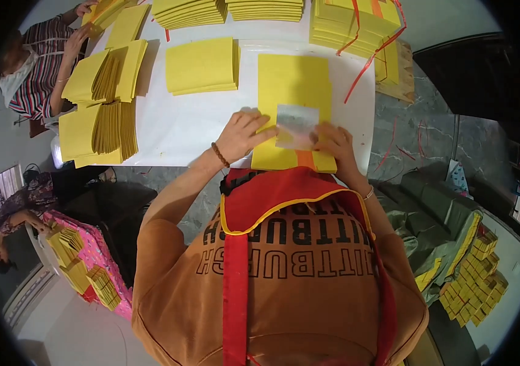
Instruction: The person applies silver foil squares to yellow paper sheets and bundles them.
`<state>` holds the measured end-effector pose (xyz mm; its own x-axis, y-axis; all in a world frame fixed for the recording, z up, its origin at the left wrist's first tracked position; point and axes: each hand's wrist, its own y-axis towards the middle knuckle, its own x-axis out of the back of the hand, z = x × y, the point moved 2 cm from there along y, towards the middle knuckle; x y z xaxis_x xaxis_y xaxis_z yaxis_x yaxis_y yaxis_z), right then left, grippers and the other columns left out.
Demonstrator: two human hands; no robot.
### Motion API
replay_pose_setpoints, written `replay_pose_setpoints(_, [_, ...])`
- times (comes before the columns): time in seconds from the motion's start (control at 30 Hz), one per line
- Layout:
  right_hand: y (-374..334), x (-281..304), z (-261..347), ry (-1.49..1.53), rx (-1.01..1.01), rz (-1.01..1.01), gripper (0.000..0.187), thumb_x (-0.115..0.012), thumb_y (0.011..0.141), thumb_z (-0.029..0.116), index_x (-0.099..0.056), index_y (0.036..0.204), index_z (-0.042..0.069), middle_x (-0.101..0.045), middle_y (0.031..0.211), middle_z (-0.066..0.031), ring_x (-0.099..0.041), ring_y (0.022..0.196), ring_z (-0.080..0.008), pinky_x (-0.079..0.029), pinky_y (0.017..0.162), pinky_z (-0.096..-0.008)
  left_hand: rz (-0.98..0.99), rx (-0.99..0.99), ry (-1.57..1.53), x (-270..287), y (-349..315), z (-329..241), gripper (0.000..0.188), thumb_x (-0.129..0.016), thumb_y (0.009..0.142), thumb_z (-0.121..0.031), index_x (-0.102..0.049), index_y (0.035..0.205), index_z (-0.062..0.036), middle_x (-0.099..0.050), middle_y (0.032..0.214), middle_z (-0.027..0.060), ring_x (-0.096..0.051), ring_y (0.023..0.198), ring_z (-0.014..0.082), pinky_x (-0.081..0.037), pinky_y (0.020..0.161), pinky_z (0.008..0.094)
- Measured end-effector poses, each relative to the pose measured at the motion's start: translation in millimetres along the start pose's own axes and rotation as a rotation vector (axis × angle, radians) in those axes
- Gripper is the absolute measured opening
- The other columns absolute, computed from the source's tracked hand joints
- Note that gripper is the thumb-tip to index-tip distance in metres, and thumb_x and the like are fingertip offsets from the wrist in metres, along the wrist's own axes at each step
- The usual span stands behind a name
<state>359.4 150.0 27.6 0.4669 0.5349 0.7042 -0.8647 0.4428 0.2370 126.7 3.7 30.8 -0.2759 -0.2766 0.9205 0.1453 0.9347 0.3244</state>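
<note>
A yellow paper stack (pixel 293 79) with an orange strip (pixel 305 160) at its near end lies right in front of me, close to the table's near edge. Over it is a small glossy grey-white sheet (pixel 298 125). My left hand (pixel 244 135) has its fingers closed at the sheet's left edge, and its wrist wears a beaded bracelet. At the sheet's right edge, my right hand (pixel 336 143) also has its fingers closed, slightly blurred. The fingertips of both hands partly cover the sheet's edges.
More yellow paper stacks (pixel 202 67) stand on the white table (pixel 196 125), some fanned out at left (pixel 98 128). Red ties (pixel 366 64) hang over a tall pile at far right. A co-worker (pixel 43 70) handles yellow paper at far left. Yellow bundles (pixel 476 280) are piled at lower right.
</note>
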Motion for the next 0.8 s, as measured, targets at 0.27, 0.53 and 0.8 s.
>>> replay_pose_setpoints(0.27, [13.6, -17.8, -12.1, 0.617, -0.500, -0.060, 0.030, -0.058, 0.087, 0.021, -0.060, 0.107, -0.002, -0.067, 0.091, -0.0116, -0.063, 0.080, -0.0183, -0.047, 0.070, -0.0282, 0.010, 0.473, -0.452, 0.9, 12.0, -0.9, 0.017, -0.053, 0.087, -0.016, -0.058, 0.098, -0.0050, -0.056, 0.081, 0.0135, -0.054, 0.080, 0.0314, -0.042, 0.073, 0.0398])
replay_pose_setpoints(0.53, [35.1, -27.9, -15.4, 0.522, -0.609, -0.211, 0.039, -0.062, 0.084, 0.020, -0.051, 0.117, 0.001, -0.067, 0.089, -0.0096, -0.061, 0.075, -0.0138, -0.047, 0.069, -0.0258, -0.009, 0.981, -0.795, -31.1, 11.7, 8.6, 0.024, -0.055, 0.086, -0.021, -0.049, 0.084, 0.0020, -0.055, 0.063, 0.0200, -0.054, 0.059, 0.0371, -0.040, 0.053, 0.0415])
replay_pose_setpoints(0.8, [46.3, -29.0, -11.6, 0.454, -0.678, -0.296, 0.052, -0.063, 0.083, 0.012, -0.036, 0.126, 0.003, -0.054, 0.065, -0.0003, -0.046, 0.058, -0.0057, -0.036, 0.053, -0.0217, 0.005, 1.007, -0.567, -29.7, 23.4, 10.1, 0.025, -0.056, 0.085, -0.021, -0.052, 0.094, 0.0015, -0.056, 0.061, 0.0203, -0.057, 0.060, 0.0375, -0.042, 0.054, 0.0447])
